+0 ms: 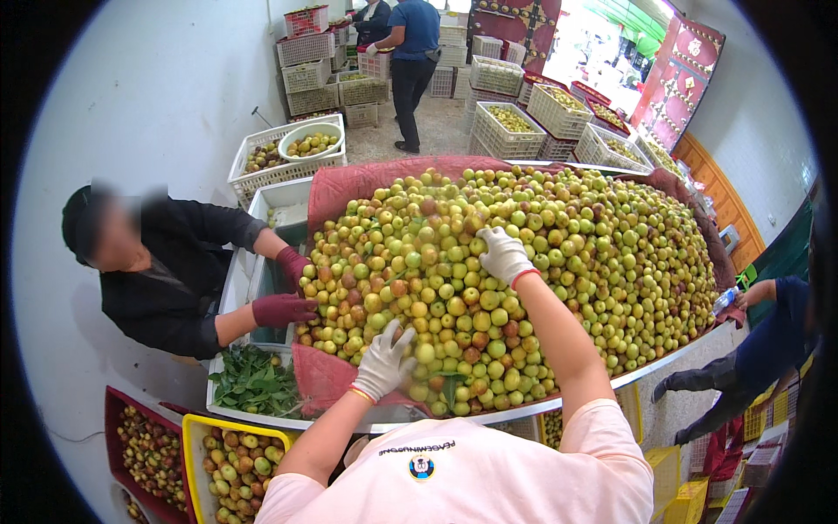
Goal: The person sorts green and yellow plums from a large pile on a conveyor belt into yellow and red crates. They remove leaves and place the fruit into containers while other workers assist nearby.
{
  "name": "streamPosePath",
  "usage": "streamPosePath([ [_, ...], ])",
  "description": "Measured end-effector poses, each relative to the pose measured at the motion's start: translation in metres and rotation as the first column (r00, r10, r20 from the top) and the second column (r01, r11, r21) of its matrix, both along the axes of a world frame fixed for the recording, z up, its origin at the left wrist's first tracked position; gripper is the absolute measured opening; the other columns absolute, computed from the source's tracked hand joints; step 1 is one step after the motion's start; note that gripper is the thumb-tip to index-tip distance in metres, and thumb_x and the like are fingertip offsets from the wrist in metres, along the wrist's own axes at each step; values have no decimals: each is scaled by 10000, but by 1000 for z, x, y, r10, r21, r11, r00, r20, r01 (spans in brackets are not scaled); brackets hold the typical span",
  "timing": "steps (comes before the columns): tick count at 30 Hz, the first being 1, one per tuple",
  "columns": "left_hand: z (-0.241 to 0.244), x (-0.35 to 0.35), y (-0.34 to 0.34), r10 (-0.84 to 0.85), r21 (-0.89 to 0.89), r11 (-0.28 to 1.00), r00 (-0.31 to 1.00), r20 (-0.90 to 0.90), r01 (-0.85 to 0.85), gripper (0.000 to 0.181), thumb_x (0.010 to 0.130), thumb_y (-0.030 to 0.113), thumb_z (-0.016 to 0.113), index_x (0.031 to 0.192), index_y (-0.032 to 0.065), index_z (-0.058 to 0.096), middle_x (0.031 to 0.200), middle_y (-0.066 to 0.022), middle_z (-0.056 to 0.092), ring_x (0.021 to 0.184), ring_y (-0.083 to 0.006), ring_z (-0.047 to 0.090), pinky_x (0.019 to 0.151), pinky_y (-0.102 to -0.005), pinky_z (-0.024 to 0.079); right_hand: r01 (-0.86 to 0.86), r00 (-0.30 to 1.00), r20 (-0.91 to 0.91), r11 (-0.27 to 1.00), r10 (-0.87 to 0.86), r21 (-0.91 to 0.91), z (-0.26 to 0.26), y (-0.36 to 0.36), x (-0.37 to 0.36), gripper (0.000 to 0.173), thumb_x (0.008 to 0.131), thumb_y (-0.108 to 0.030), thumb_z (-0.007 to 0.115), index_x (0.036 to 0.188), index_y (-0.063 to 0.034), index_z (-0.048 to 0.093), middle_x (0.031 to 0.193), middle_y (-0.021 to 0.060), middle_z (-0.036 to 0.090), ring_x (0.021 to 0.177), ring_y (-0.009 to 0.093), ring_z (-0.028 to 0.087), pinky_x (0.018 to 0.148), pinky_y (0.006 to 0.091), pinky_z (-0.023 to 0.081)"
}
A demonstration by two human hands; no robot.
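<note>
A large heap of round green and reddish-brown fruits, apparently fresh jujubes [458, 295], covers the sorting table in front of me. My left hand [385, 362], in a white knit glove, is at the heap's near left edge, fingers apart, with blurred fruit beside the fingertips. Farther up the heap, my right hand [505, 255] wears a matching glove with a red cuff. Its fingers curl down onto the jujubes, and whether it grips one is hidden. A leafy sprig [450, 388] lies among the fruit at the near edge.
A co-worker's maroon-gloved hands [285, 309] touch the heap's left edge. Green leaves [255, 383] fill a tray corner. A yellow-rimmed crate [237, 468] and a dark red crate [149, 452] hold fruit at lower left. Another person [763, 340] stands right, holding a bottle [724, 301]. Stacked crates [308, 75] stand behind.
</note>
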State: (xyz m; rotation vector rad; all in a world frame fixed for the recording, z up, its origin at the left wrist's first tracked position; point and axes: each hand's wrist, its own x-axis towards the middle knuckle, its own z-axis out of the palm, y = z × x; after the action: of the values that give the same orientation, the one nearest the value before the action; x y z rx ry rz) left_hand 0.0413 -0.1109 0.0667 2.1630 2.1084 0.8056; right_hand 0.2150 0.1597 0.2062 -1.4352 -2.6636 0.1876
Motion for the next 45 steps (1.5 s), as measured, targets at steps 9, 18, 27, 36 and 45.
streamPosePath([
  [9, 11, 0, 9, 142, 273, 943, 972, 186, -190, 514, 832, 264, 632, 1304, 111, 499, 1344, -165, 468, 1232, -363, 436, 1074, -507, 311, -249, 693, 661, 956, 287, -154, 29, -6, -19, 408, 867, -199, 610, 1267, -133, 561, 1106, 141, 622, 997, 306, 641, 823, 419, 528],
  [18, 90, 8, 173, -204, 234, 962, 942, 266, 142, 612, 879, 196, 634, 1391, 111, 311, 1307, -196, 508, 863, -377, 631, 721, -454, 536, -437, 720, -657, 589, -224, -680, 50, -15, 25, 540, 834, -467, 649, 1095, 4, 603, 838, 97, 657, 716, 156, 635, 654, 275, 517],
  [27, 103, 19, 271, -103, 1, 994, 900, 423, 113, 539, 838, 303, 692, 1292, 144, 449, 1130, -167, 597, 960, -335, 643, 800, -411, 528, -601, 305, -733, 474, -608, -644, -17, -106, 94, 540, 855, -423, 603, 1173, 12, 566, 957, 142, 644, 692, 178, 617, 631, 293, 521],
  [36, 111, 14, 154, -100, 202, 931, -320, 942, 304, 475, 895, 393, 663, 1249, 133, 482, 1064, -95, 593, 775, -166, 585, 686, -285, 498, -469, -7, -692, 613, -722, -636, -17, -125, 78, 508, 891, -309, 571, 1324, -66, 463, 1111, 182, 608, 726, 154, 584, 602, 281, 501],
  [45, 76, 27, 3, -36, -113, 993, -996, 86, -46, 417, 922, 334, 619, 1232, 76, 509, 1257, -170, 541, 1239, -353, 483, 984, -488, 477, -609, 102, -739, 546, -666, -576, -30, -176, -18, 390, 987, -267, 448, 1289, -25, 497, 1168, 127, 594, 934, 165, 575, 785, 298, 499],
])
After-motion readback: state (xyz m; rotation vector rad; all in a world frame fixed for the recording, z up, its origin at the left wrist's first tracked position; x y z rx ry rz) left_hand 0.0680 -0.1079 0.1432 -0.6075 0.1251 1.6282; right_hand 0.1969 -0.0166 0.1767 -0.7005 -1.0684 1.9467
